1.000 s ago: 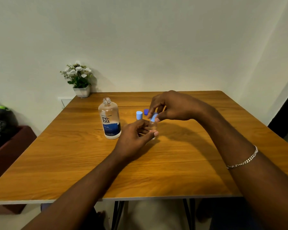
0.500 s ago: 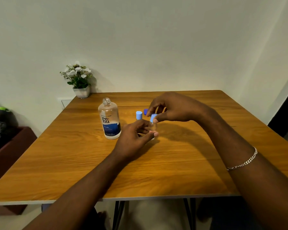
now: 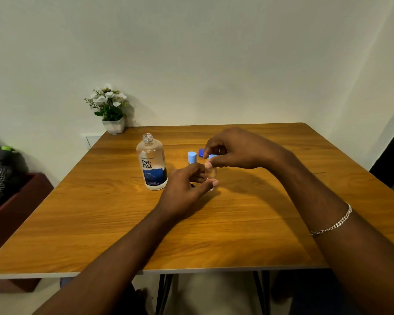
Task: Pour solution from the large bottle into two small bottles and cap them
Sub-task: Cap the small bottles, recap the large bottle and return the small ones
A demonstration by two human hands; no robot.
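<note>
Beneath right hand [image 3: 234, 151]: cap [image 3: 211, 157] pinched | small bottle [image 3: 212, 173] gripped by left hand [image 3: 184, 189]

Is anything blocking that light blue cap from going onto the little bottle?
Nothing visible. The right hand pinches the light blue cap directly at the top of the small bottle gripped by the left hand; the other capped bottle stands off to the side.

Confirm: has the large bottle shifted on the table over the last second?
No. The large bottle stands upright and uncapped, at the same offset from the flower pot at the table's back corner as before.
</note>
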